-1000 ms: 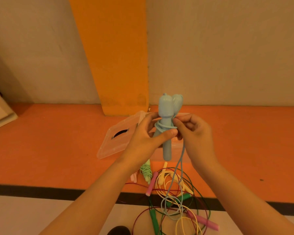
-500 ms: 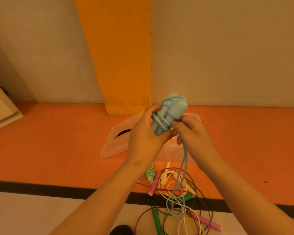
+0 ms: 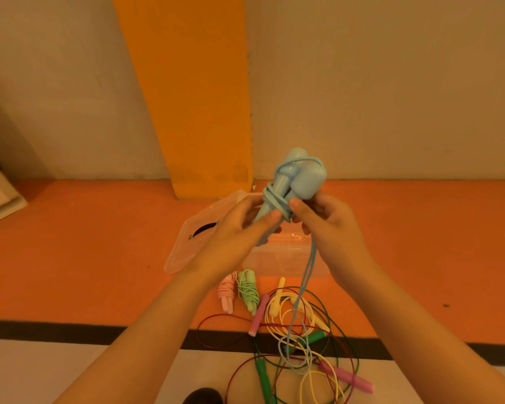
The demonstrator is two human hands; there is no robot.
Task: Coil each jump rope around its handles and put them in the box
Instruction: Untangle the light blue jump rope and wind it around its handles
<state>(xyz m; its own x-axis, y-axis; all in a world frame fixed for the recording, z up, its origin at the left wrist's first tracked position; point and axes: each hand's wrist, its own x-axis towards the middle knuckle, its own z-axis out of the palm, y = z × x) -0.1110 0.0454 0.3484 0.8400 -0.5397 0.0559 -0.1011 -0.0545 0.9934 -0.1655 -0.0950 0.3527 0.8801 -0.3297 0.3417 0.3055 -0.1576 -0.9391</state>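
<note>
Blue jump rope (image 3: 296, 182) is held up in front of the person, above the clear box (image 3: 283, 258) on the orange floor, its two handles side by side with a few turns of cord around their narrow part. The left hand (image 3: 239, 228) grips the handle shafts with curled fingers, and the right hand (image 3: 330, 225) pinches the cord just beside the wraps. From there the loose tail (image 3: 306, 275) hangs down into the tangle of uncoiled ropes (image 3: 301, 330) on the floor. That tail seems to run through yellow and green loops, so hauling it up for further turns would likely snag or drag them along. If the pinch slackens, the turns on the blue jump rope could slip off or loosen, and the handles might splay apart.
</note>
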